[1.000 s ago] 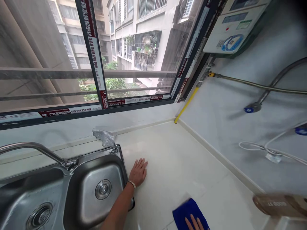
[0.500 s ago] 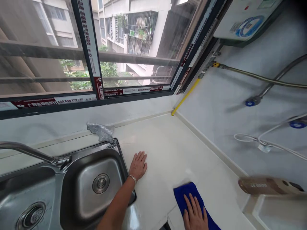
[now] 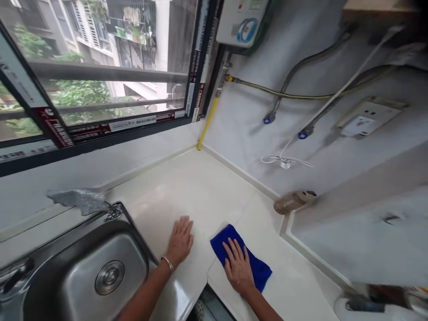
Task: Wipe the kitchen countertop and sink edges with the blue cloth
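Note:
My left hand [image 3: 180,238] lies palm down on the bare cream countertop [image 3: 187,191], right of the sink, fingers stretched out and holding nothing. A bracelet circles that wrist. To its right, my right hand [image 3: 239,267] rests flat on a blue cloth [image 3: 259,269], fingers extended and slightly apart, pressing from above rather than gripping. The cloth is spread on the counter, partly covered by this hand. A seam in the counter runs close to the cloth's left side.
The steel sink [image 3: 133,232] is at left, with crumpled silvery wrap [image 3: 80,200] behind it. A brown bottle-like object [image 3: 292,203] lies by the right wall. A yellow pipe [image 3: 207,122] stands in the corner. An opening [image 3: 212,307] cuts into the counter's front edge.
The view has turned right, bringing more wall and a socket into sight. My left hand has shifted away from the sink edge. My right hand stays flat on the blue cloth.

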Motion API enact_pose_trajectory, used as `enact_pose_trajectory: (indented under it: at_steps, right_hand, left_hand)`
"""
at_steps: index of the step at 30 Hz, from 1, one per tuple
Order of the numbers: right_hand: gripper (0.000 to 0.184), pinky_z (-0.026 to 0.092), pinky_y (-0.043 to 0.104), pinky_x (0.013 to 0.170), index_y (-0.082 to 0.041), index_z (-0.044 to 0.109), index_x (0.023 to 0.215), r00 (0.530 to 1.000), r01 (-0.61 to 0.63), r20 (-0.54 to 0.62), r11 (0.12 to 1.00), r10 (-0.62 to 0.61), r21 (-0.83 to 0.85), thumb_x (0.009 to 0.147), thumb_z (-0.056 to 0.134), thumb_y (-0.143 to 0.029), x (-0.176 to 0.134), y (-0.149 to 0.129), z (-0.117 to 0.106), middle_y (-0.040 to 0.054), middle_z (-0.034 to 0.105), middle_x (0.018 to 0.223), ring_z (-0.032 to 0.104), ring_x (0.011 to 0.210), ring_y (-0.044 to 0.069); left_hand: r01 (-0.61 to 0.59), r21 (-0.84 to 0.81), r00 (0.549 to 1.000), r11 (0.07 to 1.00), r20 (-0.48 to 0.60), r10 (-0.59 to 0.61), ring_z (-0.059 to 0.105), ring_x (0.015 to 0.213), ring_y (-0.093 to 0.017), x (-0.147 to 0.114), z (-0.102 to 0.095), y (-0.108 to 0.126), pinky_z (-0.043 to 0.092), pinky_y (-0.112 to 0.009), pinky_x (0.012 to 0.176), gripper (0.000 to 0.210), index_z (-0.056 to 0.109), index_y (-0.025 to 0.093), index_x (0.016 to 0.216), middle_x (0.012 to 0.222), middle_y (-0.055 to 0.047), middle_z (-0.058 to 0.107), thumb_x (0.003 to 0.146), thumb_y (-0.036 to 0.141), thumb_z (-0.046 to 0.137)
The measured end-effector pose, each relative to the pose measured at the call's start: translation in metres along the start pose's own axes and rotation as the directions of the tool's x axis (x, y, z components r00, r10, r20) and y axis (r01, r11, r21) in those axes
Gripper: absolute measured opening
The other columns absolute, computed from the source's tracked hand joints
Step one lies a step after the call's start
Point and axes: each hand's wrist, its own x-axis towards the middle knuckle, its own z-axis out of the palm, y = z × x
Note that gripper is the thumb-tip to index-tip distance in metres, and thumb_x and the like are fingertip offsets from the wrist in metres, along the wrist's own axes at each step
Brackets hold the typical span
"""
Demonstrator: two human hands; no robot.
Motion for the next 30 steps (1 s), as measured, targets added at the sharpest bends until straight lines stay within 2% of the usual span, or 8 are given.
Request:
enact_pose_trajectory:
  at_steps: [2,5,8,11,15,22,26,30]
  right_hand:
    - [0.064,0.018,0.054,0.122,-0.031,0.025,0.157,1.000,-0.003,0.000,1.000,0.003,0.002,0.095,0.037,-0.025,0.001,0.001,0.000,0.0012,0.022,0.165,0.020,0.152,0.026]
    - [0.062,0.018,0.056,0.122,-0.027,0.029,0.156,1.000,0.004,-0.019,0.999,-0.003,0.040,0.095,0.039,-0.026,0.001,0.003,0.004,0.0038,0.025,0.164,0.019,0.152,0.027]
    - [0.062,0.021,0.058,0.121,-0.022,0.026,0.157,0.997,0.042,-0.062,0.991,-0.034,0.124,0.097,0.039,-0.029,0.001,0.007,0.007,0.0072,0.031,0.162,0.021,0.151,0.028]
    - [0.063,0.025,0.057,0.121,-0.021,0.017,0.159,0.993,0.062,-0.116,0.964,-0.033,0.257,0.100,0.036,-0.031,-0.002,0.015,0.004,0.0096,0.034,0.160,0.028,0.149,0.026]
    - [0.062,0.031,0.047,0.121,-0.017,0.004,0.160,0.978,0.000,-0.190,0.915,0.083,0.404,0.102,0.027,-0.023,-0.020,0.034,-0.001,0.0120,0.040,0.157,0.038,0.144,0.018]
    - [0.059,0.014,0.055,0.125,-0.022,0.028,0.156,0.983,0.131,-0.164,0.947,-0.085,0.293,0.098,0.034,-0.014,-0.033,0.064,-0.002,0.0062,0.034,0.160,0.031,0.148,0.021]
    - [0.057,0.013,0.060,0.124,-0.028,0.038,0.152,0.979,0.132,-0.191,0.945,-0.076,0.300,0.096,0.039,-0.018,-0.019,0.070,-0.007,-0.0013,0.037,0.159,0.021,0.151,0.027]
    - [0.061,0.019,0.057,0.123,-0.019,0.035,0.154,0.970,0.068,-0.242,0.947,0.011,0.315,0.093,0.040,-0.015,-0.020,0.058,-0.003,0.0066,0.032,0.161,0.025,0.150,0.028]
  left_hand:
    - [-0.119,-0.088,0.991,0.989,0.055,0.124,0.016,0.152,-0.026,0.006,0.006,0.038,0.029,-0.052,0.122,0.055,0.031,0.016,0.154,0.162,-0.010,0.027,0.101,0.025,0.040]
    - [-0.287,-0.212,0.940,0.934,0.128,0.317,0.022,0.151,-0.022,0.012,0.017,0.088,0.028,-0.046,0.123,0.060,0.023,0.021,0.158,0.162,-0.007,0.028,0.102,0.031,0.042]
    - [-0.315,-0.241,0.919,0.918,0.165,0.359,0.024,0.150,-0.020,0.012,0.029,0.112,0.025,-0.045,0.124,0.063,0.019,0.022,0.159,0.162,-0.006,0.029,0.101,0.032,0.043]
    - [-0.301,-0.193,0.923,0.934,0.188,0.337,0.023,0.150,-0.021,0.009,0.038,0.114,0.025,-0.048,0.123,0.064,0.019,0.020,0.159,0.161,-0.007,0.029,0.100,0.029,0.042]
    - [-0.311,-0.124,0.921,0.942,0.206,0.331,0.025,0.150,-0.022,0.010,0.039,0.113,0.027,-0.049,0.122,0.063,0.022,0.019,0.158,0.161,-0.007,0.030,0.099,0.026,0.043]
    - [-0.249,-0.015,0.933,0.968,0.266,0.244,0.030,0.148,-0.022,-0.001,0.027,0.121,0.032,-0.049,0.120,0.059,0.026,0.023,0.157,0.161,-0.005,0.032,0.101,0.029,0.042]
    - [-0.218,0.028,0.931,0.975,0.304,0.200,0.036,0.145,-0.024,-0.006,0.017,0.118,0.036,-0.051,0.118,0.058,0.031,0.020,0.155,0.159,-0.008,0.035,0.099,0.028,0.044]
    - [-0.208,0.028,0.938,0.978,0.291,0.191,0.043,0.140,-0.025,0.011,0.012,0.125,0.040,-0.049,0.116,0.054,0.041,0.016,0.150,0.153,-0.014,0.044,0.097,0.024,0.043]
